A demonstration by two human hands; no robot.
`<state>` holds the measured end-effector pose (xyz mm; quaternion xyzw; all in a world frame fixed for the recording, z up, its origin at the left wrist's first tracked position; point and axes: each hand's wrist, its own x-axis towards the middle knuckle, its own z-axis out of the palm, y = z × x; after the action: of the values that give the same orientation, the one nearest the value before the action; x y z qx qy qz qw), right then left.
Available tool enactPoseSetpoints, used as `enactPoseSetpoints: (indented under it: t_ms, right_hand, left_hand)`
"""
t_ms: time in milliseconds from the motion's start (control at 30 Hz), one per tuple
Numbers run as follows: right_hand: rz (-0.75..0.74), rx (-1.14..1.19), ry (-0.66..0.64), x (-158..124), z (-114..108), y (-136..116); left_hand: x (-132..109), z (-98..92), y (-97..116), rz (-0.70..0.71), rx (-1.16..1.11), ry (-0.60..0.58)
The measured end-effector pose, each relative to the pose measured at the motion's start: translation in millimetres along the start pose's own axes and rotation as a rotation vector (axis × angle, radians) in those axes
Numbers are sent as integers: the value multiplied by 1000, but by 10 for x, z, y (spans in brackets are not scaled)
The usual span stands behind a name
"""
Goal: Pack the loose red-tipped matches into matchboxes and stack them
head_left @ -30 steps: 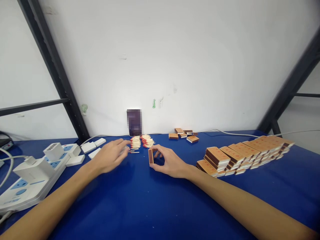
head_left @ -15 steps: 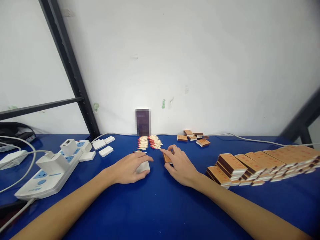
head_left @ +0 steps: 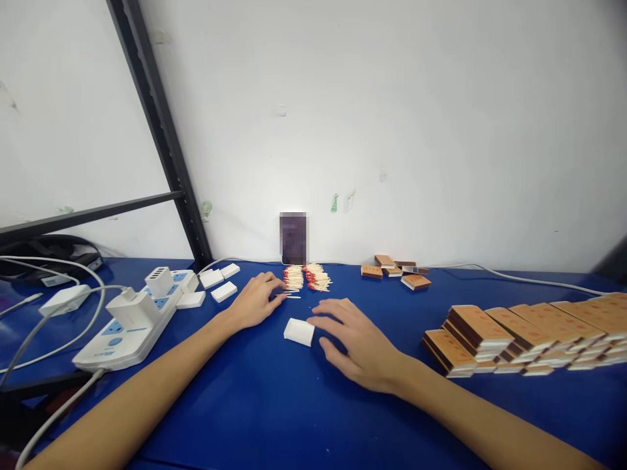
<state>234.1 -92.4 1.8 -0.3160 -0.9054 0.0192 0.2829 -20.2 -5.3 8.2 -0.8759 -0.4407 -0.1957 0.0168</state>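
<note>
My left hand [head_left: 256, 300] is at the left edge of the matches, its fingers bent and a little apart, their tips close to a few loose matchsticks [head_left: 292, 296]. Two rows of red-tipped matches [head_left: 318, 279] lie beyond it. Between my hands, a white matchbox tray [head_left: 299, 331] rests on the blue table. Just right of the tray, my right hand [head_left: 360, 343] hovers low with fingers spread, index fingertip at the tray's edge. A sliver of brown shows behind its knuckles; the rest of that is hidden.
Brown matchboxes [head_left: 477, 326] stand stacked on the right. Several brown boxes [head_left: 415, 281] lie by the wall, and several white trays [head_left: 224, 292] at the left. A white power strip [head_left: 122, 349] with chargers and cables is beside my left forearm. A blurred-out upright panel [head_left: 294, 238] leans on the wall.
My left hand has let go of the white tray and moved forward to the matches. My right hand has opened off the brown matchbox and come nearer the tray. The view has shifted left.
</note>
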Motion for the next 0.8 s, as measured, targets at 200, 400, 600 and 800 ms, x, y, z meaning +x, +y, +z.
enactPoseSetpoints:
  t_ms: [200, 400, 600, 800]
  right_hand:
    - [1, 101, -119, -32, -3, -228]
    - [133, 165, -129, -58, 36, -194]
    - [126, 140, -111, -54, 37, -192]
    - [164, 116, -109, -57, 38, -185]
  left_hand:
    - [33, 6, 35, -21, 18, -56]
    - [65, -2, 33, 59, 47, -111]
    - [77, -7, 46, 91, 117, -132]
    - [57, -121, 143, 156, 22, -108]
